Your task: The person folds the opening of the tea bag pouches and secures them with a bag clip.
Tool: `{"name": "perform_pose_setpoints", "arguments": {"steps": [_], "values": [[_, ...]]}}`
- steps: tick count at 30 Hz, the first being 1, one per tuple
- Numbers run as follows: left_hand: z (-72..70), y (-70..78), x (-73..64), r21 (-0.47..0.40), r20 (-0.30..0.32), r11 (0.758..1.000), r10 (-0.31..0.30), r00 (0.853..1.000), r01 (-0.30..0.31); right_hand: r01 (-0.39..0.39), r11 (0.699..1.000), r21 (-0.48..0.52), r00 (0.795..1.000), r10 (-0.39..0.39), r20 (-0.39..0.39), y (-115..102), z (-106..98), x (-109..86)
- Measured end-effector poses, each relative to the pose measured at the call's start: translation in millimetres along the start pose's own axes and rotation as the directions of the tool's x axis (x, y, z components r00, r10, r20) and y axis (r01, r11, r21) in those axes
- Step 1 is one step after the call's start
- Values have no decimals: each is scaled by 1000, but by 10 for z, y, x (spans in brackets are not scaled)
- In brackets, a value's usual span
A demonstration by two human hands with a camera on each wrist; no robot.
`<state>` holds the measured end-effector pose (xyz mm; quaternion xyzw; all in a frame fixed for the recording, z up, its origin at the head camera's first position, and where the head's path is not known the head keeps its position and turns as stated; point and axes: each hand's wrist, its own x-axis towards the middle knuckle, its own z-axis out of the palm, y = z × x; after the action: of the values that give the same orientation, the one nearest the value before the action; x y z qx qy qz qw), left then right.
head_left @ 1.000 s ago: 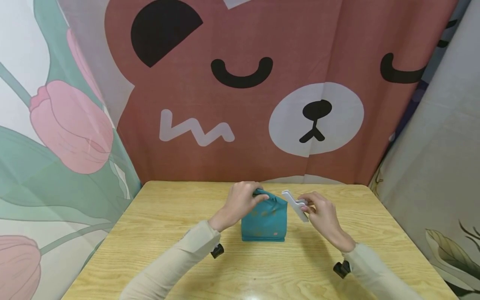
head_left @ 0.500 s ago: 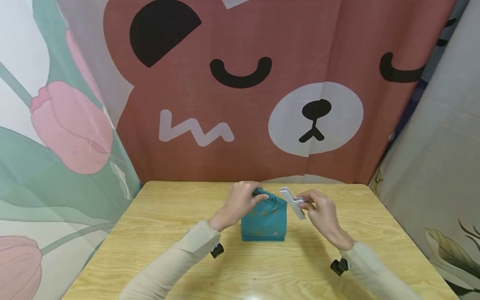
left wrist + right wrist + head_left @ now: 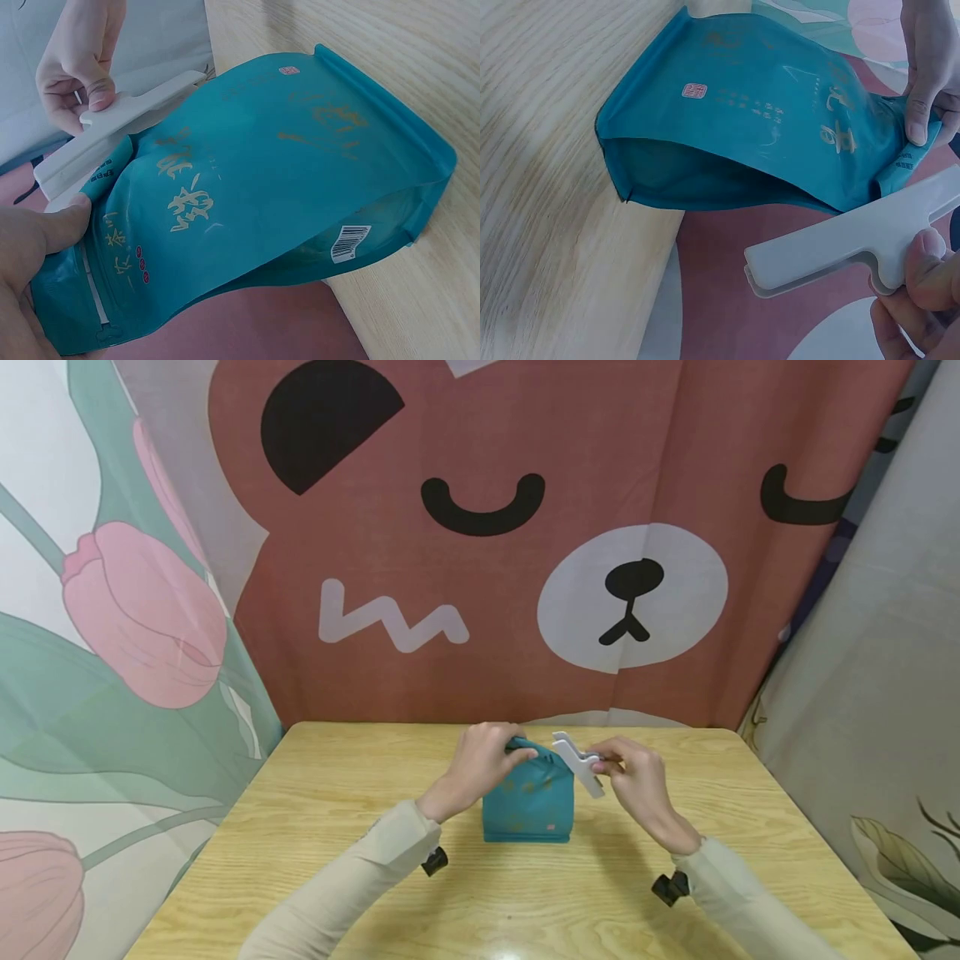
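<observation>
A teal pouch bag (image 3: pixel 527 810) with gold lettering stands upright on the table, its top folded over. My left hand (image 3: pixel 483 760) grips that fold, thumb on the near side and fingers behind. In my right hand (image 3: pixel 637 785) is a white bag clip (image 3: pixel 576 764), pinched at its handle between thumb and fingers. The clip is tilted and overlaps the bag's upper right corner in the head view. Seen from the left wrist, the clip's long bars (image 3: pixel 112 131) lie right alongside the folded edge. The right wrist view shows the two bars (image 3: pixel 817 251) slightly apart.
The light wood table (image 3: pixel 360 777) has its far edge close behind the bag. A curtain with a printed bear (image 3: pixel 495 610) hangs beyond it, and patterned curtains flank both sides. Small black wrist cameras (image 3: pixel 435 861) hang below the sleeves.
My right hand has moved left and slightly up, bringing the clip from beside the bag to its upper right corner. The left hand and bag have stayed in place.
</observation>
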<state>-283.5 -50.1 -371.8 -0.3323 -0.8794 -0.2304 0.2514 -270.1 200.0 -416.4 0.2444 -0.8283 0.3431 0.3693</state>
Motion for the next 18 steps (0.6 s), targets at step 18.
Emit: {"name": "perform_pose_setpoints", "arguments": {"steps": [18], "values": [[-1, 1, 7, 6, 1, 1000, -7, 1000, 7, 11, 998, 54, 1000, -9, -29, -66, 101, 138]]}}
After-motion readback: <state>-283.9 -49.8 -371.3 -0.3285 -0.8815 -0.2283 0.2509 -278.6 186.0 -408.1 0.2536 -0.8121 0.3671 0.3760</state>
